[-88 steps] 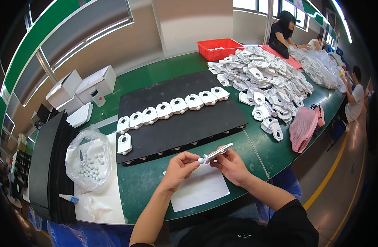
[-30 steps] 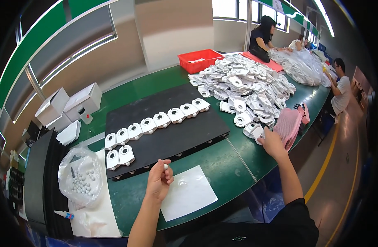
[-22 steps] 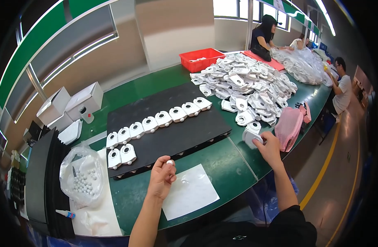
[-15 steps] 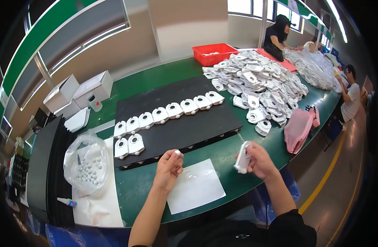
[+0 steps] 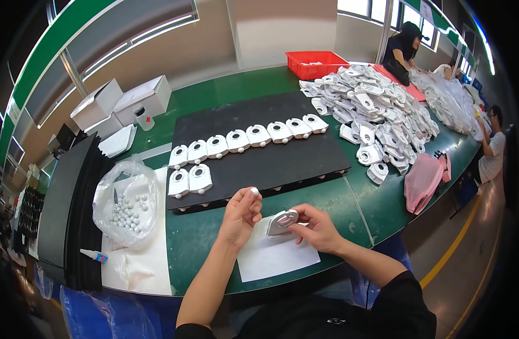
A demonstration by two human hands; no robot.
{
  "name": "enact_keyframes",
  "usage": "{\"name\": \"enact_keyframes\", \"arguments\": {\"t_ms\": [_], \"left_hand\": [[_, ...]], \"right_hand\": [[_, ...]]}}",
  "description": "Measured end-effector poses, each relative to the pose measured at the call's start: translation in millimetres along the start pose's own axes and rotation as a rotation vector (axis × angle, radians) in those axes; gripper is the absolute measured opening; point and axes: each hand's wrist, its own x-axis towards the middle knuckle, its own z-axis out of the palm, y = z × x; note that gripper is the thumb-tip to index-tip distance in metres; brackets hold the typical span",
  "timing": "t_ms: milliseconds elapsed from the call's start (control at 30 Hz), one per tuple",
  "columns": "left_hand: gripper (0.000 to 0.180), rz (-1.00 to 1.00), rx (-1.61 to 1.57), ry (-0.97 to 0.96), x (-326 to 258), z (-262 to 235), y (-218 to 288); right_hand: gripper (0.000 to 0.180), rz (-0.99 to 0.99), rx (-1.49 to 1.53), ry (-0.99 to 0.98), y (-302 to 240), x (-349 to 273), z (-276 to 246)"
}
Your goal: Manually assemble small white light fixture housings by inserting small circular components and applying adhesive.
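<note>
The left hand [image 5: 241, 217] is narrow, its thumb and finger pinching 1 small white ball [image 5: 254, 191]. The right hand [image 5: 317, 229] holds 1 white part [image 5: 278, 224] with a round ring, tilted up above 1 white sheet of paper [image 5: 279, 263] on the green desk [image 5: 327, 198]. The ball and the part are near each other but apart.

On 1 black board [image 5: 271, 164] beyond the hands sit 10 finished-looking parts [image 5: 237, 141]: 8 in the far row and 2 in the near row, at its left end. To the right lies a heap of loose parts [image 5: 378, 113], too jumbled to count. On the left, 1 clear plastic bag [image 5: 110, 195] holds dozens of white balls [image 5: 125, 217], overlapping too much for an exact count.

As for labels, 1 small glue bottle [image 5: 94, 256] wears a blue and red label, and 1 clear bottle [image 5: 144, 118] with a dark cap carries a red mark; the print on both is too small to read. At the back stands 1 red basket [image 5: 316, 70].
</note>
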Motion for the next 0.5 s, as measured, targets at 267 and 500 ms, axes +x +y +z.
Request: {"name": "enact_keyframes", "arguments": {"t_ms": [267,500], "left_hand": [[0.013,-0.004,-0.03,-0.015,2.0,-2.1,-1.9],[0.013,-0.007,-0.022,-0.009,1.5,-1.0,-1.8]], "right_hand": [[0.023,0.008,-0.171,0.039,7.3,-5.8,3.1],[0.022,-0.012,-0.203,0.041,9.5,-4.4,4.7]]}}
